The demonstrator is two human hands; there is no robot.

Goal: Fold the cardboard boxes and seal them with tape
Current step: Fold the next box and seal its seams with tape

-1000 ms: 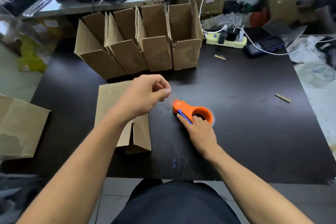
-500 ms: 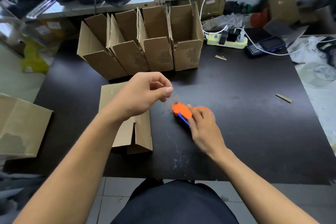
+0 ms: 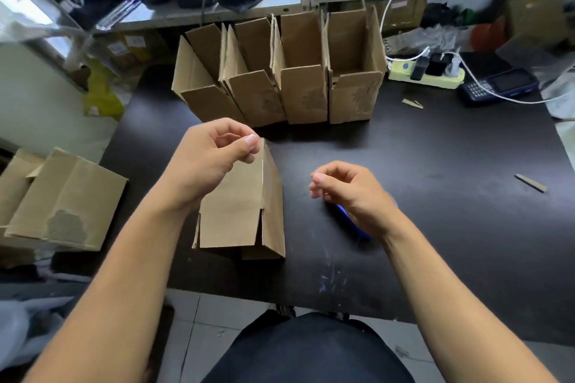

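A flattened cardboard box lies on the black table in front of me. My left hand hovers over its far end, thumb pinched against the forefinger on a strip of clear tape that is barely visible. My right hand hangs just above the table to the right of the box, fingers loosely curled, with nothing visible in it. The orange and blue tape dispenser lies under that hand, mostly hidden. Several folded boxes stand upright in a row at the back.
A power strip with plugs and a dark handset sit at the back right, with white cables across them. Cardboard scraps lie on the right. Another box rests left of the table. A metal shelf runs behind.
My right hand has lifted off the dispenser and moved slightly toward the box. My left hand has risen a little, still pinched. The view has shifted closer.
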